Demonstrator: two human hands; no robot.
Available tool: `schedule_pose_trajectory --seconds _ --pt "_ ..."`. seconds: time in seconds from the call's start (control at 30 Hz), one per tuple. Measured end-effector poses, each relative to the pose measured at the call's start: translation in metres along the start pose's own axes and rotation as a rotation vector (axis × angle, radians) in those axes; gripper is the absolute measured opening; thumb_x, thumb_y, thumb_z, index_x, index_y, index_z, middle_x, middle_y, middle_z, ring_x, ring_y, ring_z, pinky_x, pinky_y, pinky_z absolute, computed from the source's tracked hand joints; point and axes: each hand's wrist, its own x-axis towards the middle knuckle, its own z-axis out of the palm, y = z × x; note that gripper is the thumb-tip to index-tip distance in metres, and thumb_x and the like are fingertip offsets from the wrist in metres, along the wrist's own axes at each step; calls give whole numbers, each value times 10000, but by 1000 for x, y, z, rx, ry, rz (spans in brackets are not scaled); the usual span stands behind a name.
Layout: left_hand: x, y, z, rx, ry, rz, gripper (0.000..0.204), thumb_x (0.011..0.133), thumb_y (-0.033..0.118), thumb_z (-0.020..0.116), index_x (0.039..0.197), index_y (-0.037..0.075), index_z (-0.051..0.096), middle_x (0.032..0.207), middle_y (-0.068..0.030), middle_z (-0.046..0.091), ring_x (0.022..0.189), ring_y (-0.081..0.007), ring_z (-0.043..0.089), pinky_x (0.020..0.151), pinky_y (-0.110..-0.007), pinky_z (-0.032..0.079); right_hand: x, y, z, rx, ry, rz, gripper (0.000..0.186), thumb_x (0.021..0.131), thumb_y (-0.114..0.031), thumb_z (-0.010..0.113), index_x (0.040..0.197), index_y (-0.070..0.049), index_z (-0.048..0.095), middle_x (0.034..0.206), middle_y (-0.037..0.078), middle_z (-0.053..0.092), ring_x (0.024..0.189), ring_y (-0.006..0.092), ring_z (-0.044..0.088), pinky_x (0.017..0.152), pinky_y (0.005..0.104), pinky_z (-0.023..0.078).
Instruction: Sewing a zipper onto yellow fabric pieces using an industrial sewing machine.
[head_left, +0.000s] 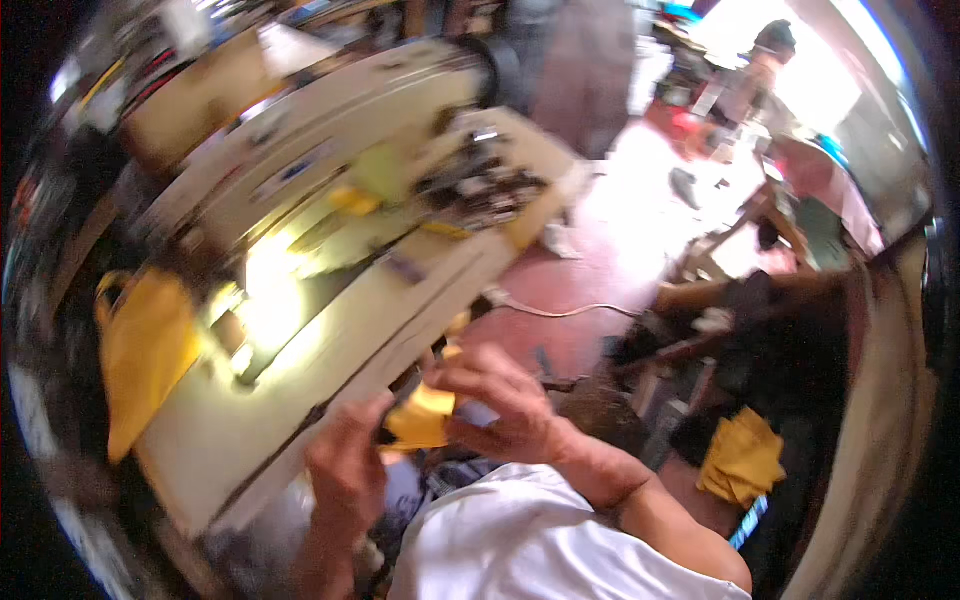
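Observation:
A small yellow piece of cloth or leather point(422, 415) with a dark edge is between my two hands, just off the front edge of the sewing table. My left hand point(345, 460) is closed with its fingertips at the piece's dark left edge. On the other side, my right hand point(500, 400) pinches it between thumb and fingers. Motion blurs the fingers a little. Beyond them a sewing machine point(340, 120) with a bright lamp stands on the pale table point(180, 470). A larger yellow piece point(150, 350) hangs over the table's left side.
Dark small parts point(490, 180) lie in a heap at the table's far right end. A pale cord point(570, 311) crosses the reddish floor. To my right lies a yellow folded stack point(742, 458), near wooden frames. Another person point(775, 45) is at the far right.

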Motion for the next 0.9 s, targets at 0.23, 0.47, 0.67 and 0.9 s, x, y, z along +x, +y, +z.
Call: schedule_pose_trajectory --seconds 0.23,0.47,0.67,0.9 --pt "-82 -116 -180 150 827 -503 263 1017 205 554 1078 -29 657 965 -75 687 864 -159 648 799 -324 510 11 -5 122 -196 -122 -238 508 793 -65 720 1288 -60 607 1281 172 547 1135 342 568 940 437 478" --pt "-152 -198 -214 516 366 -913 201 959 127 602 1063 -42 635 923 -197 656 810 -281 615 772 -367 489 -4 5 194 -311 -503 -288 596 862 -231 639 1417 -73 491 1460 123 467 1389 279 406 1119 494 319" --pt "-118 -144 -189 1105 466 -713 282 928 96 625 1198 18 607 1179 -159 595 1107 -342 570 942 -442 454 25 24 192 -279 -502 -299 582 816 -190 659 1368 -58 526 1432 135 493 1381 291 419 1132 503 294" --pt "-69 -150 -94 704 67 -567 558 992 376 543 1453 77 450 1528 -162 361 1450 -372 263 1204 -478 199 68 69 165 -805 -280 -190 363 805 -145 656 1157 -62 622 1333 168 520 1195 387 498 1044 507 368"
